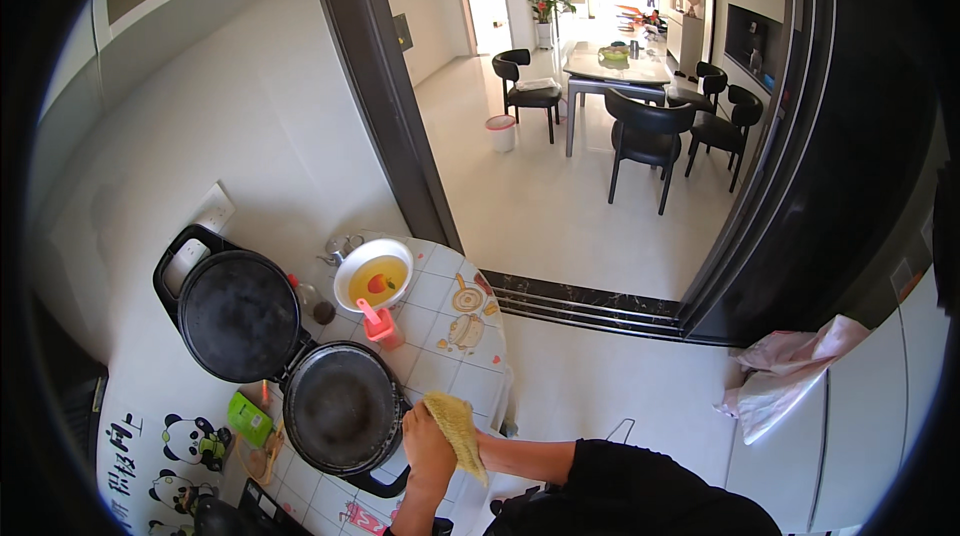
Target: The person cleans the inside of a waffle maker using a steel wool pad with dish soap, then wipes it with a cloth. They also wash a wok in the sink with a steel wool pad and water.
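Note:
Beside the lower plate of an open electric griddle (341,408), my left hand (430,437) grips a folded yellow cloth (456,427). My right forearm reaches in from the right to the same cloth. Cloth and left hand cover most of my right hand (484,452), so its fingers are hidden. The griddle's dark lid (240,316) is tipped back towards the wall. Its lower plate is bare, with a worn dark surface, and its black handle (386,485) lies just below my left hand.
Behind the griddle stand a white bowl (403,257) of yellow liquid, a pink container (384,330) with a pink handle and a red-capped glass bottle (315,303). A green packet (250,420) lies left. Beyond the sliding-door track (585,311) are black chairs (649,135) and a dining table (600,71).

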`<action>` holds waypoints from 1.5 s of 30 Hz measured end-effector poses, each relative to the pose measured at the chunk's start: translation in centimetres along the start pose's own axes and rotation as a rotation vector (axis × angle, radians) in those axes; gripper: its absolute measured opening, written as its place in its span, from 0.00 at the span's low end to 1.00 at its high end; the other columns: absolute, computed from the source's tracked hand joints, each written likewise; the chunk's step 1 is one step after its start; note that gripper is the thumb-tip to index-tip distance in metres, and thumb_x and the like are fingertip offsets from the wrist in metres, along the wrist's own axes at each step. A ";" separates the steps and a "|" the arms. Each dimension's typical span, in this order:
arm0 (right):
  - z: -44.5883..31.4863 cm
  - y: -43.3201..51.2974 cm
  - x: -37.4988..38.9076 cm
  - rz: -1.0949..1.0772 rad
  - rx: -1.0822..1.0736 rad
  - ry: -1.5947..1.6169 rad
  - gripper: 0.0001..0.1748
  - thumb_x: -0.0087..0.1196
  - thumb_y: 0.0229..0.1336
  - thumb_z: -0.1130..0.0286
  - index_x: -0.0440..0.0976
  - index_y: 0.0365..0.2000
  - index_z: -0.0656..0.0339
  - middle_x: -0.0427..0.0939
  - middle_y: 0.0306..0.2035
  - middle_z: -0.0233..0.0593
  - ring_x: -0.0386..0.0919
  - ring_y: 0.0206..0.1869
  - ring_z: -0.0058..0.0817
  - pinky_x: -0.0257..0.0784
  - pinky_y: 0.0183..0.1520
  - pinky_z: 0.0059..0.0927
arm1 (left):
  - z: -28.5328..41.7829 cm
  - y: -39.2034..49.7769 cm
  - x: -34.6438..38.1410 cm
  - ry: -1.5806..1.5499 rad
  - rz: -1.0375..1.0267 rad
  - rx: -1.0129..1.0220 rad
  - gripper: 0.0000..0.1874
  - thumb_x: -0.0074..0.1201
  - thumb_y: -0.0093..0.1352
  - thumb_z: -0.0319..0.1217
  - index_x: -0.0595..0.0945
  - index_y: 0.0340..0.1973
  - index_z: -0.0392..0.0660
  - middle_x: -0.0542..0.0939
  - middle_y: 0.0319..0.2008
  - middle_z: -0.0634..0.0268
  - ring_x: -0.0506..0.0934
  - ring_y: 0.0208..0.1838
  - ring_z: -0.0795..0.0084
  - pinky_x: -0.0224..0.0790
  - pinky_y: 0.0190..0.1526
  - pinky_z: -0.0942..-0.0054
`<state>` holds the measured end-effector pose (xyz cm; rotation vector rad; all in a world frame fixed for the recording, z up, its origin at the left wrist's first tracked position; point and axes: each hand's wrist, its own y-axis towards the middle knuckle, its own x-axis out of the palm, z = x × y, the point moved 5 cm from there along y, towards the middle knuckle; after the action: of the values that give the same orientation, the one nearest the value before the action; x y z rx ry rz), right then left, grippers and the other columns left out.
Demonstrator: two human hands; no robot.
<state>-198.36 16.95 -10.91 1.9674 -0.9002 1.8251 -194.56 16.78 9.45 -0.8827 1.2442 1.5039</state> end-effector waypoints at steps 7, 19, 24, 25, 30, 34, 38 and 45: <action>-2.5 -2.4 8.0 -0.264 0.322 0.135 0.27 0.41 0.66 0.47 0.69 0.54 0.55 0.75 0.51 0.38 0.73 0.53 0.33 0.68 0.58 0.34 | -0.1 0.7 -2.0 -0.533 -0.069 -0.143 0.24 0.50 0.60 0.22 0.73 0.54 0.33 0.71 0.57 0.45 0.67 0.60 0.43 0.45 0.67 0.55; -5.9 -2.3 8.8 -0.236 0.217 0.088 0.29 0.39 0.65 0.45 0.69 0.54 0.58 0.77 0.48 0.42 0.77 0.47 0.36 0.74 0.50 0.41 | -0.3 -1.0 2.5 -0.673 0.103 0.073 0.32 0.41 0.75 0.40 0.57 0.66 0.32 0.56 0.68 0.42 0.54 0.72 0.48 0.42 0.69 0.57; -6.7 -2.7 7.4 -0.051 0.166 -0.052 0.29 0.40 0.65 0.46 0.68 0.55 0.58 0.76 0.48 0.43 0.76 0.48 0.35 0.72 0.52 0.41 | 0.2 -2.0 5.4 -0.868 -0.131 -0.016 0.29 0.41 0.75 0.41 0.61 0.65 0.34 0.60 0.66 0.44 0.58 0.69 0.50 0.47 0.68 0.62; -6.9 -3.0 7.4 -0.032 0.158 -0.069 0.30 0.41 0.65 0.46 0.68 0.55 0.58 0.76 0.49 0.43 0.76 0.48 0.35 0.72 0.52 0.41 | 0.6 -2.2 5.8 -1.012 -0.217 -0.045 0.28 0.41 0.75 0.41 0.62 0.64 0.34 0.62 0.65 0.45 0.60 0.67 0.51 0.50 0.66 0.62; -7.0 -3.7 7.3 0.042 0.125 -0.176 0.30 0.41 0.65 0.46 0.67 0.56 0.58 0.76 0.49 0.44 0.75 0.49 0.35 0.70 0.54 0.41 | 1.3 -1.9 5.3 -1.107 -0.148 -0.060 0.25 0.43 0.73 0.39 0.66 0.60 0.35 0.72 0.56 0.44 0.68 0.61 0.50 0.56 0.63 0.61; -6.4 -3.8 6.6 0.111 0.081 -0.289 0.30 0.42 0.65 0.46 0.67 0.56 0.58 0.75 0.50 0.45 0.74 0.50 0.34 0.69 0.55 0.41 | 1.6 -1.9 4.0 -1.089 -0.233 -0.049 0.31 0.40 0.74 0.45 0.61 0.63 0.34 0.71 0.54 0.43 0.67 0.58 0.47 0.55 0.60 0.58; -5.9 -4.3 6.7 0.182 0.078 -0.350 0.30 0.43 0.65 0.46 0.66 0.57 0.58 0.75 0.50 0.45 0.73 0.51 0.34 0.67 0.56 0.41 | 2.3 -1.6 2.6 -1.051 -0.185 -0.054 0.31 0.40 0.73 0.45 0.61 0.63 0.33 0.70 0.54 0.43 0.67 0.57 0.44 0.54 0.60 0.58; -5.9 -5.3 7.9 0.259 0.130 -0.420 0.31 0.44 0.65 0.47 0.65 0.58 0.58 0.74 0.51 0.46 0.72 0.53 0.33 0.65 0.58 0.41 | 1.8 -1.9 3.2 -1.060 -0.377 -0.206 0.32 0.40 0.75 0.41 0.56 0.66 0.33 0.61 0.64 0.48 0.57 0.68 0.57 0.44 0.68 0.68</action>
<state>-199.68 22.74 -1.43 2.4738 -1.2367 1.6576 -193.54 19.25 6.35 -0.2919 0.1404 1.4594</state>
